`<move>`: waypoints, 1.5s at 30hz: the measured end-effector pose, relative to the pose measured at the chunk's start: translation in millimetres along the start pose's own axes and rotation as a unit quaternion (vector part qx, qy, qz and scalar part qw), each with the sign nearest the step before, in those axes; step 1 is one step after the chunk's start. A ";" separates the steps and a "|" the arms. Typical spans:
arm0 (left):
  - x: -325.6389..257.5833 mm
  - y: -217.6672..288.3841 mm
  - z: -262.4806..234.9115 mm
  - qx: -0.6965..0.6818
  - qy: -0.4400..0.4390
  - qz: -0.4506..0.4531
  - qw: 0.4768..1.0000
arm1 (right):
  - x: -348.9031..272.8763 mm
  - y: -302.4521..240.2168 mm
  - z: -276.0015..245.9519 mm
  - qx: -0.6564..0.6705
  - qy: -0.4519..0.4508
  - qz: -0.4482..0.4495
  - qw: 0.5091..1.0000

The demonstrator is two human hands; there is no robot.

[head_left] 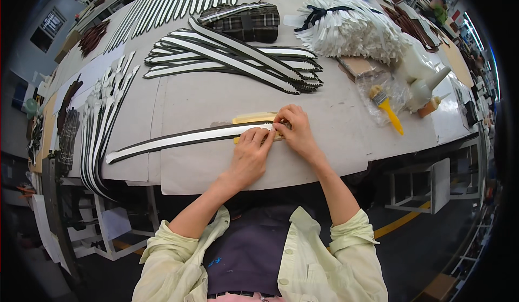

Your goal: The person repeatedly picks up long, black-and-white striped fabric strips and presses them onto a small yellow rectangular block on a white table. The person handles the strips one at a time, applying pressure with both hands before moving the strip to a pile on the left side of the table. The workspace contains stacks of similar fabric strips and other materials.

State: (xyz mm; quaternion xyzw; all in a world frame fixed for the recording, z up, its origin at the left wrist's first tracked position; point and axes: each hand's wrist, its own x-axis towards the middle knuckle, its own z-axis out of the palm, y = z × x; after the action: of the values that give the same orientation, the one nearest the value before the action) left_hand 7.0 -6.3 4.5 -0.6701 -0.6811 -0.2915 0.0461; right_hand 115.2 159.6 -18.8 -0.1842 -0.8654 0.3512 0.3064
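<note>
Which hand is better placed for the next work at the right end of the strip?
Probably the right hand: its fingertips are at that end of the black-and-white strip. The left hand sits just left of it, seemingly steadying the strip.

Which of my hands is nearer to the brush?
Right. Your right hand is to the left of the brush; your left hand, on the strip, is farther left.

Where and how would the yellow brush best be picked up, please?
Probably by its handle, from the near side: the brush lies with its handle slanting toward the person and its bristle end pointing away over the clear bag. The right hand is nearer, though it is busy at the strip.
</note>
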 end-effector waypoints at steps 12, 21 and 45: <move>4.9 7.4 10.6 0.068 -0.021 0.004 0.997 | 15.3 8.3 -13.0 -0.004 -0.035 -0.089 0.995; 7.3 7.7 13.0 0.114 0.007 0.026 0.993 | -35.1 -20.6 -37.4 -0.093 -0.004 -0.079 0.993; -9.0 -8.0 -3.8 0.021 0.017 -0.002 1.000 | -44.2 -34.9 -8.7 -0.260 -0.011 -0.184 0.948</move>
State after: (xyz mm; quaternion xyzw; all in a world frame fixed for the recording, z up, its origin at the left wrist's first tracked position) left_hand -0.9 -15.5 0.9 -0.6625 -0.6876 -0.2885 0.0710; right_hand 150.3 116.3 -6.4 -0.0912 -0.9490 0.0532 0.2972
